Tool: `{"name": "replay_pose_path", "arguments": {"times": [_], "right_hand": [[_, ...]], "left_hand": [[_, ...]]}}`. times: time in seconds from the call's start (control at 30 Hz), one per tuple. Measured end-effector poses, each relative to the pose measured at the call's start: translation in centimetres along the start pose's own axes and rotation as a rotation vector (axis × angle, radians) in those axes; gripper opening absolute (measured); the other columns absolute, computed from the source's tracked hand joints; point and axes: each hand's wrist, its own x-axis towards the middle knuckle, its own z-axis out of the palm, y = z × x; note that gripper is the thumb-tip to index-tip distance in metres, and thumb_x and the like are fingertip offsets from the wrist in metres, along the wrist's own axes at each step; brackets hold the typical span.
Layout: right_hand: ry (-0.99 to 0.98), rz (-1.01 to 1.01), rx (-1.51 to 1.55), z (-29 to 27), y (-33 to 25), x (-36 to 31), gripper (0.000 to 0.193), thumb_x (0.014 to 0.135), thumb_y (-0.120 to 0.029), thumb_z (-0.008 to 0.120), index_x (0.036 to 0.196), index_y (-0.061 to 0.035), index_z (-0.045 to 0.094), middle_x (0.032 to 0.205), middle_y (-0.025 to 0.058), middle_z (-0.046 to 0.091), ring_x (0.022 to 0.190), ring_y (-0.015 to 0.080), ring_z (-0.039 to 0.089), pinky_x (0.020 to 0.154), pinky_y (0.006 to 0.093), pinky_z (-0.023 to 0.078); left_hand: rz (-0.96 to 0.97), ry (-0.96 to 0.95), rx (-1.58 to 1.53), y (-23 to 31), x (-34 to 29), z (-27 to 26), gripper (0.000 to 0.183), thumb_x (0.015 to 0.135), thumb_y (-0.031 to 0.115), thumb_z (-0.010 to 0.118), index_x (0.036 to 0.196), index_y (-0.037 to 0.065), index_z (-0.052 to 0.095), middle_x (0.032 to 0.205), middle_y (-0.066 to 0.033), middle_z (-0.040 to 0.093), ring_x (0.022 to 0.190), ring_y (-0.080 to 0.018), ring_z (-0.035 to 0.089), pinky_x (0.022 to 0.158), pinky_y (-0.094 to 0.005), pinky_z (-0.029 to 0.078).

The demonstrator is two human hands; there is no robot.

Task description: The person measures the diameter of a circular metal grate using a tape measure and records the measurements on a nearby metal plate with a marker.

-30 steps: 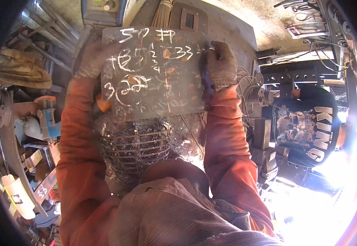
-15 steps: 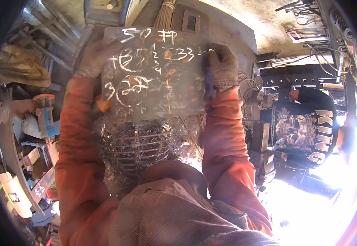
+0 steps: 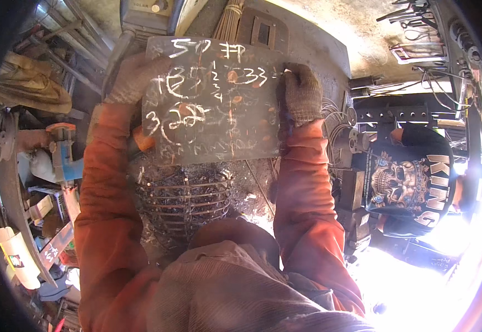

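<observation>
In front of a flat brown-grey panel [image 3: 314,41], a chalk-marked grey rectangular board [image 3: 207,133] is held up, brown-gloved right hand [image 3: 303,91] curled round its right edge, brown-gloved left hand [image 3: 133,80] at its left, finger closure too blurred to tell, likely a steadying step, any shift calling for both hands.

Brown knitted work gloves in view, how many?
2: left glove at the left edge of the dark, rectangular, chalk-marked board; right glove at its right edge. Others may be hidden.

Both arms [image 3: 306,182] outstretched, right fingers [image 3: 295,77] curled.
</observation>
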Motion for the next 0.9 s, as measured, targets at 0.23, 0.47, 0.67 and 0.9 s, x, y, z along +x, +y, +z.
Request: {"name": "replay_pose_path", "arguments": {"times": [0.23, 0.47, 0.67, 0.9], "right_hand": [[-0.050, 0.002, 0.115, 0.4, 0.7, 0.0, 0.021, 0.095, -0.021, 0.068, 0.110, -0.0078, 0.074, 0.107, 0.0210, 0.073, 0.105, 0.0417, 0.069, 0.091, 0.0488, 0.053], [-0.043, -0.050, 0.024, 0.3, 0.0, 0.1, 0.021, 0.094, -0.021, 0.069, 0.107, -0.0059, 0.074, 0.103, 0.0205, 0.073, 0.098, 0.0415, 0.070, 0.089, 0.0484, 0.054], [-0.020, -0.024, 0.137, 0.4, -4.1, -1.3, 0.019, 0.094, -0.022, 0.068, 0.104, -0.0059, 0.073, 0.099, 0.0191, 0.072, 0.096, 0.0412, 0.069, 0.085, 0.0489, 0.054], [-0.120, -0.385, 0.094, 2.9, -11.3, -2.0, 0.018, 0.097, -0.024, 0.067, 0.108, -0.0101, 0.073, 0.101, 0.0171, 0.070, 0.092, 0.0399, 0.070, 0.078, 0.0484, 0.055]], "left_hand": [[0.010, 0.019, -0.114, -0.4, 0.0, 0.2, 0.044, 0.092, 0.028, 0.080, 0.121, -0.005, 0.074, 0.109, -0.0087, 0.075, 0.096, -0.0154, 0.069, 0.086, -0.0313, 0.055], [0.043, 0.010, -0.191, -1.1, -0.1, 0.1, 0.044, 0.091, 0.028, 0.082, 0.118, -0.006, 0.074, 0.109, -0.0098, 0.076, 0.094, -0.0164, 0.071, 0.085, -0.0322, 0.057], [0.026, -0.013, -0.141, -1.1, 0.5, -0.1, 0.046, 0.091, 0.029, 0.082, 0.118, -0.007, 0.074, 0.108, -0.0105, 0.076, 0.094, -0.0173, 0.072, 0.085, -0.0324, 0.057], [0.049, 0.009, -0.105, -0.8, 0.2, 0.0, 0.048, 0.090, 0.031, 0.083, 0.118, -0.007, 0.074, 0.107, -0.0105, 0.077, 0.093, -0.0171, 0.072, 0.084, -0.0318, 0.058]]}}
